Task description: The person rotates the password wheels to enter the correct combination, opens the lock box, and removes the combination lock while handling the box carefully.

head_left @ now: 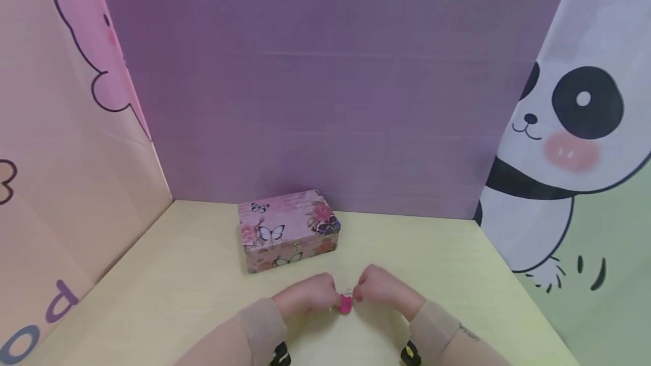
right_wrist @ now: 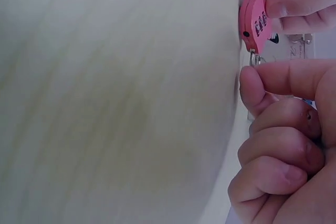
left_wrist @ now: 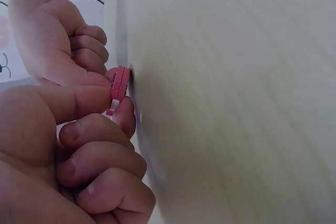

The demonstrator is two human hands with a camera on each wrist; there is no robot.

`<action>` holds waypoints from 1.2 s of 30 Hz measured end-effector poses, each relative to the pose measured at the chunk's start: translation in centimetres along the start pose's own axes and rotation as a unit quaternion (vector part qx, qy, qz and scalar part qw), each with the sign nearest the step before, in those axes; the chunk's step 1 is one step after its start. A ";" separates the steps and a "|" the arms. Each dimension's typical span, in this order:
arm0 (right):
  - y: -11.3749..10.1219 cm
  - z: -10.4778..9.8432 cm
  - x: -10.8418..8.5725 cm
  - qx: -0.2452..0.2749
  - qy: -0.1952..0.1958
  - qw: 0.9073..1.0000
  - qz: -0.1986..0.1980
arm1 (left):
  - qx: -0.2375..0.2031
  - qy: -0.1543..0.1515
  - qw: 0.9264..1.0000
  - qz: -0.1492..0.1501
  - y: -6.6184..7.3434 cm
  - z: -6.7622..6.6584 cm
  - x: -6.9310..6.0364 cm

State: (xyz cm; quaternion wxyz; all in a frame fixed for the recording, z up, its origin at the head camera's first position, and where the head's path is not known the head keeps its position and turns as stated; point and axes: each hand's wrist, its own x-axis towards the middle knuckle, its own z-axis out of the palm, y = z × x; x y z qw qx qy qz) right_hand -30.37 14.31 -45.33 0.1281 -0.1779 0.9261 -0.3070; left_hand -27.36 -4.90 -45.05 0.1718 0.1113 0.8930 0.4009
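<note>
A small pink combination padlock is between my two hands, just above the pale tabletop. Number dials show on the face of the padlock in the right wrist view. My left hand pinches the lock's body between thumb and finger. On the other side, my right hand has thumb and forefinger pinched at the metal shackle, whose end is hidden by the fingertips. The other fingers of both hands are curled in. In the left wrist view the padlock is seen edge-on.
A pink box with butterflies and flowers stands beyond my hands, a little to the left, its lid down and a small clasp in front. A purple backdrop closes off the table's far edge, with printed cloths at both sides.
</note>
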 end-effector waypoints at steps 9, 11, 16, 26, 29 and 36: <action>-0.3 0.3 -0.1 -0.035 -0.010 0.999 0.003 | 0.053 0.001 0.999 0.003 0.1 0.2 -0.1; -0.4 0.3 -0.1 -0.047 -0.009 0.999 0.002 | 0.067 0.000 0.998 0.007 0.2 0.2 -0.1; -0.5 0.3 0.0 -0.065 -0.009 0.998 -0.005 | 0.090 -0.008 0.996 0.011 0.4 0.2 -0.1; -0.4 0.5 0.0 -0.083 -0.016 0.996 -0.004 | 0.106 -0.015 0.994 0.001 0.2 -0.1 -0.1; -0.5 0.3 -0.2 -0.076 -0.018 0.997 -0.005 | 0.093 -0.014 0.996 -0.004 0.1 -0.5 -0.2; -1.2 -1.9 -0.4 -0.034 0.007 0.999 -0.004 | 0.101 0.027 0.994 0.025 0.3 -3.0 -0.7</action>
